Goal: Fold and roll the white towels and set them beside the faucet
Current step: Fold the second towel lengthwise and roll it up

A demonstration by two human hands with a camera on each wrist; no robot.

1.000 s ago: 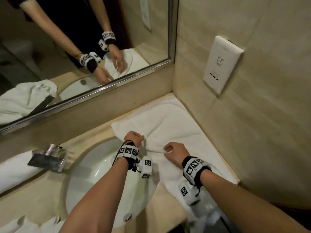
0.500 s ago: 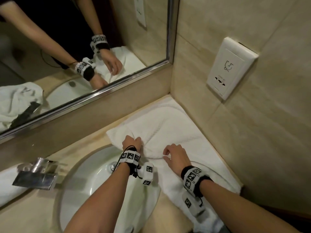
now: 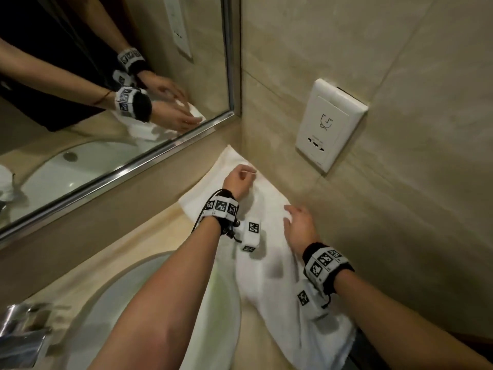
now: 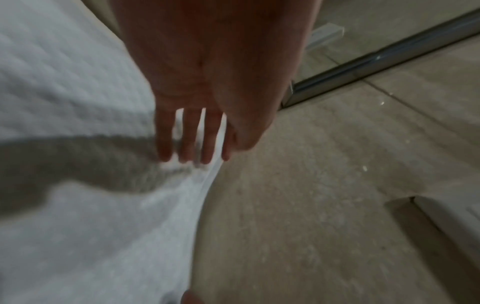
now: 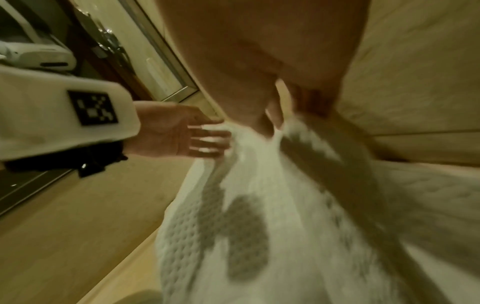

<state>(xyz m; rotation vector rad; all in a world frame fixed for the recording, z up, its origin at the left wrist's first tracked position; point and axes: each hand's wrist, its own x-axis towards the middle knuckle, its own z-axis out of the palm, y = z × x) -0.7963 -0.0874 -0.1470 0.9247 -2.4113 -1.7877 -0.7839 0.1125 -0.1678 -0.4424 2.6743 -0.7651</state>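
Note:
A white waffle-weave towel (image 3: 280,303) lies along the side wall in the counter's corner, its near end hanging over the front edge. My left hand (image 3: 240,180) is at the towel's far end near the corner, and in the left wrist view its fingers (image 4: 192,144) are straight over the towel (image 4: 78,82) edge. My right hand (image 3: 296,222) is on the towel's middle. In the blurred right wrist view, the thumb and fingers of that hand (image 5: 285,111) pinch a raised ridge of the towel (image 5: 259,246). The chrome faucet (image 3: 24,324) shows at bottom left.
The white sink basin (image 3: 133,303) lies left of the towel, with bare beige counter (image 3: 160,231) behind it. A mirror (image 3: 106,102) runs along the back wall. A white socket plate (image 3: 330,124) sits on the right wall above the towel.
Both hands have moved away from me toward the corner. The left hand has let go of the towel edge and opened. The towel now lies as a narrower strip along the wall.

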